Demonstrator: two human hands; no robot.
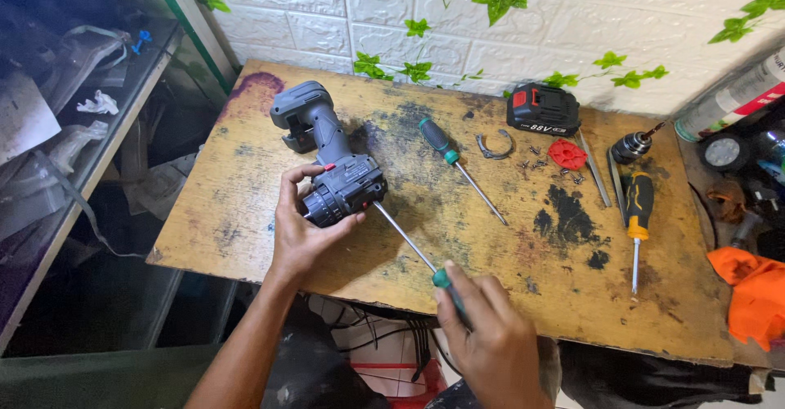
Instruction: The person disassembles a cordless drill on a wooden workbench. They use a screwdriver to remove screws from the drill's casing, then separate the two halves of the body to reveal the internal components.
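Observation:
My left hand (301,231) grips the front end of a dark grey cordless drill body (331,159) that lies on the stained wooden board (245,123). In my right hand (489,337) I hold a green-handled screwdriver (409,241), its long shaft reaching up and left with the tip against the drill's head. The drill's handle points away from me, and no battery is fitted to it.
A second green screwdriver (458,164), a metal clip (495,146), a black and red battery pack (541,108), a red plastic part (567,154) with several loose screws, a drill chuck (634,145), tweezers (594,176) and a yellow-black screwdriver (637,217) lie on the board. Orange cloth (756,290) sits at the right edge.

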